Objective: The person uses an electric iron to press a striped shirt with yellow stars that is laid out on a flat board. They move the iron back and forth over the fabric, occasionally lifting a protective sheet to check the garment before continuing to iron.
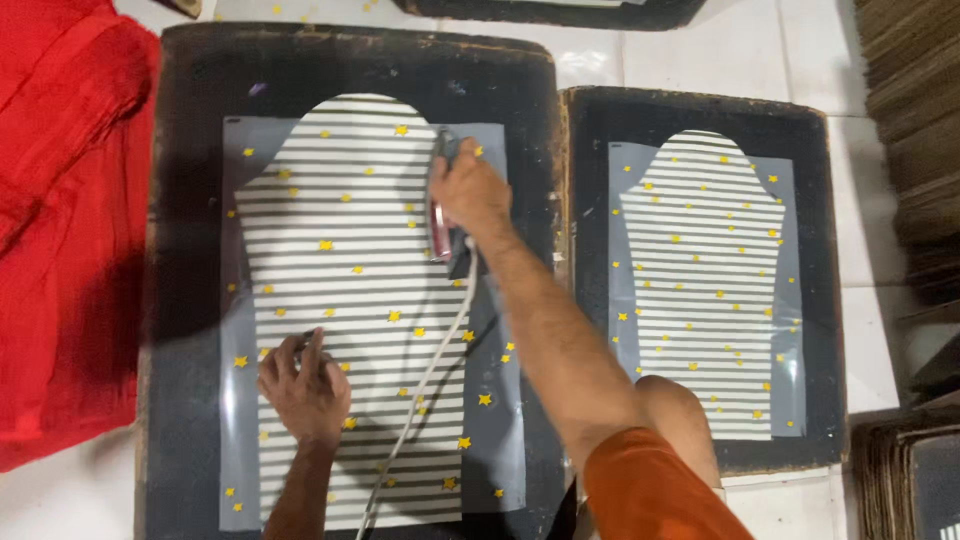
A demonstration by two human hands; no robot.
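My right hand [468, 190] grips the handle of a small red and grey iron [441, 232] at the right edge of a striped, star-dotted transfer sheet [340, 250]. The sheet lies on a dark padded board [200, 150]. A white cord [425, 380] runs from the iron down toward me. My left hand [303, 388] presses flat, fingers spread, on the lower left part of the same sheet.
A second dark board [820, 300] at right carries a narrower striped, star-dotted sheet [700, 280]. Red cloth [60, 230] is piled at left. Stacks of brown cardboard [915, 130] stand at right. My knee [672, 410] shows between the boards. White floor tiles lie around.
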